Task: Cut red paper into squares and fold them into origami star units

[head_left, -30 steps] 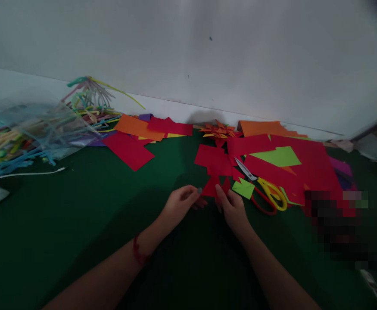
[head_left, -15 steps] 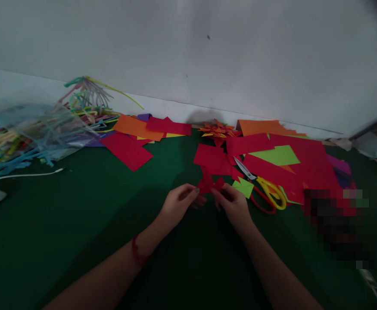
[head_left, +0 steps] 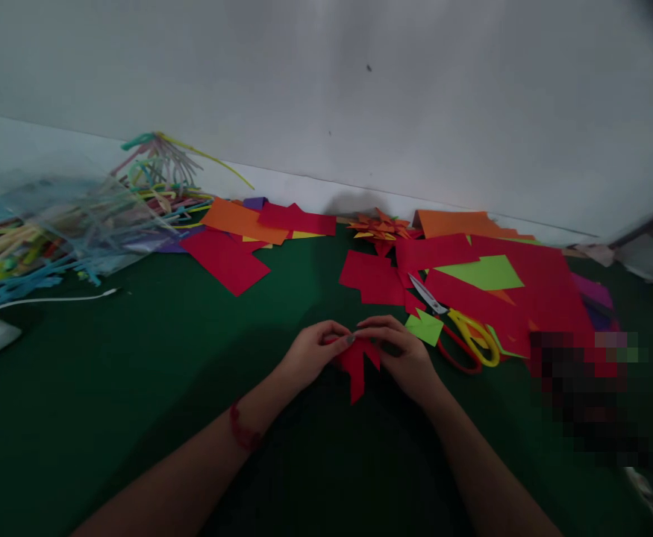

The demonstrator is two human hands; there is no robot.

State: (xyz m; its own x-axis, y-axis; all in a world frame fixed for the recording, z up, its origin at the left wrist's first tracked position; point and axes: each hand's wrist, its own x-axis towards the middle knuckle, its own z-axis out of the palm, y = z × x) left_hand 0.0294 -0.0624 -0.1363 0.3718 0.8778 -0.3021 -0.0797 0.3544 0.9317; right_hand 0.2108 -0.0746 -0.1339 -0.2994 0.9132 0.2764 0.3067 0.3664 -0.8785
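My left hand point(head_left: 310, 352) and my right hand point(head_left: 403, 353) meet over the green table, both pinching a small folded red paper piece point(head_left: 357, 367). Its pointed end hangs down toward me, below my fingertips. A small light-green paper square point(head_left: 424, 327) lies just right of my right hand. Scissors with yellow and red handles point(head_left: 463, 335) rest beyond it on the red sheets.
Red, orange and light-green paper sheets point(head_left: 488, 287) spread along the wall. An orange-and-red folded paper star point(head_left: 380, 224) sits by the wall. A heap of coloured strips and clear plastic point(head_left: 51, 227) fills the left. A white cable point(head_left: 51, 300) lies nearby. A blurred patch point(head_left: 589, 388) at right.
The red piece, earlier pointing away from me above my fingers, has been turned over and now points down toward me. Both hands have closed together on it.
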